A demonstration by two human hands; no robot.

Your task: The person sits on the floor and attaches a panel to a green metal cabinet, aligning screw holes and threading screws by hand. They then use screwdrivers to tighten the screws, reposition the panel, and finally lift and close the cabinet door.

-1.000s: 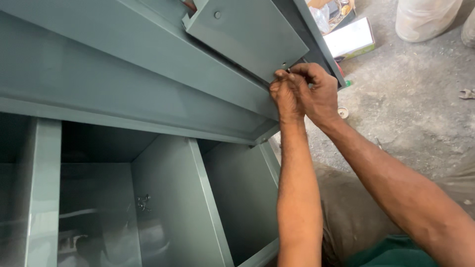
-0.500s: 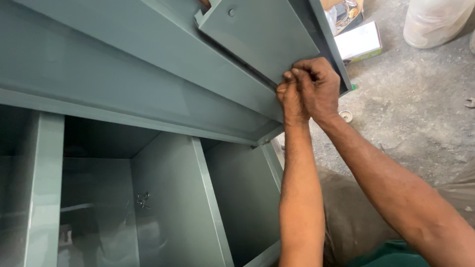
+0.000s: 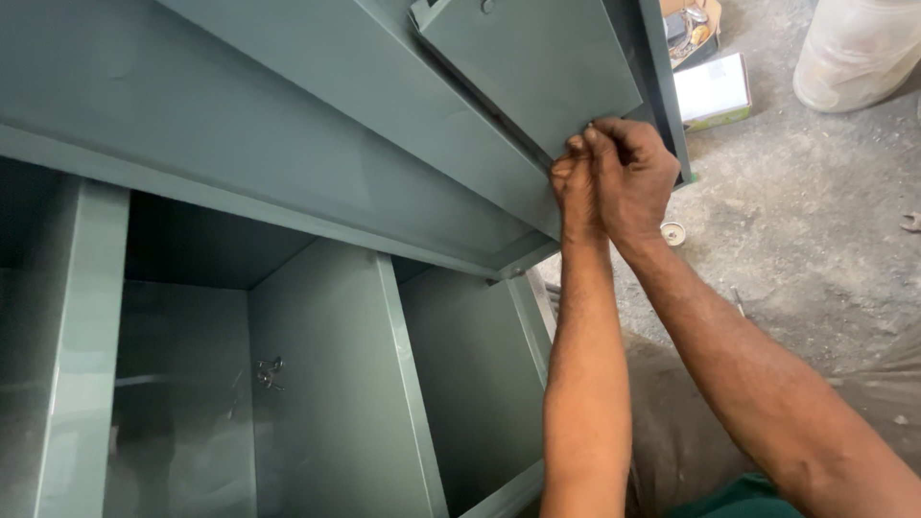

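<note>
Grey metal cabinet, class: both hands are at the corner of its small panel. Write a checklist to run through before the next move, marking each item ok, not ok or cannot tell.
1. Both hands at the panel corner: ok. Left hand and right hand meet at the lower corner of the small panel.
2. What the fingers pinch: cannot tell, hidden by the hands.
3. Panel lying flat on the cabinet: cannot tell.
4. Loose screws inside the compartment: not ok, lying loose.
5. Floor nearby: not ok, white box and small round cap lie close.
</note>
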